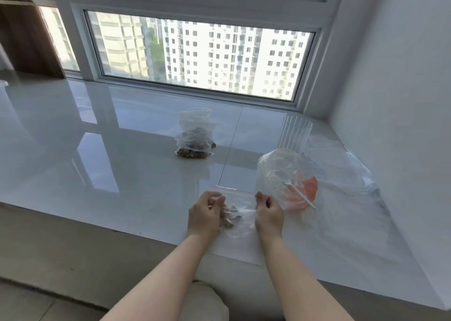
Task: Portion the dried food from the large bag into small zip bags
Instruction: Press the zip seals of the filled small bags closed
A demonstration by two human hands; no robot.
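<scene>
Left hand [204,211] and right hand [268,211], fingers curled, each pinch the small zip bag [238,213] top; dried food [231,217] inside, over surface [97,137]

My left hand [205,212] and right hand [268,211] are side by side, arms reaching out, fingers curled and pinching

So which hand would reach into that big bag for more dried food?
Probably the right hand: the large bag sits just beyond it. The left hand is farther away, gripping the small zip bag.
</scene>
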